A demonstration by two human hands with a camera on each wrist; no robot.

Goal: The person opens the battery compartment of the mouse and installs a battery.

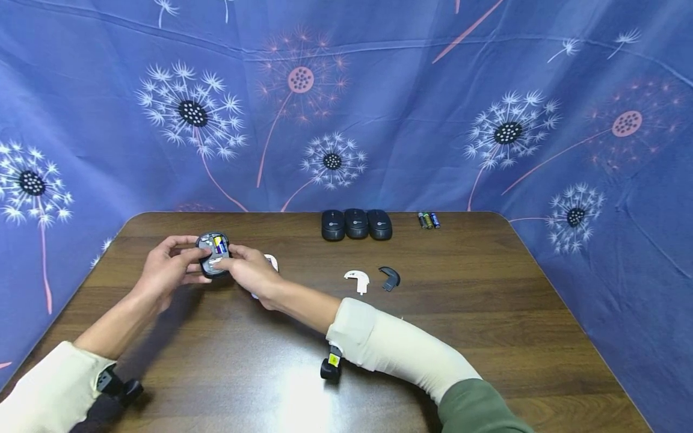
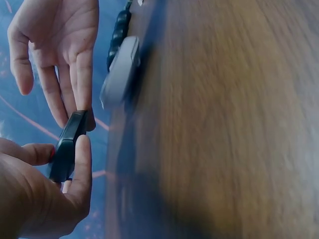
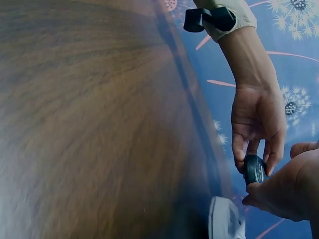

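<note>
A black computer mouse (image 1: pixel 206 242) is held underside up above the left part of the table, with a yellow and blue battery (image 1: pixel 219 244) in its uncovered compartment. My left hand (image 1: pixel 164 264) grips its left side, thumb over the underside and fingers behind. From the other side my right hand (image 1: pixel 251 272) touches the mouse's edge with straight fingers (image 2: pixel 83 82); its thumb stands apart from them in the left wrist view. A white mouse (image 2: pixel 121 72) lies on the table, mostly hidden behind the right hand in the head view.
Three black mice (image 1: pixel 355 224) stand in a row at the back edge. Several batteries (image 1: pixel 429 221) lie to their right. A white battery cover (image 1: pixel 358 279) and a black battery cover (image 1: pixel 390 278) rest mid-table. Patterned blue cloth (image 1: pixel 411 120) hangs behind the table (image 1: pixel 465 337).
</note>
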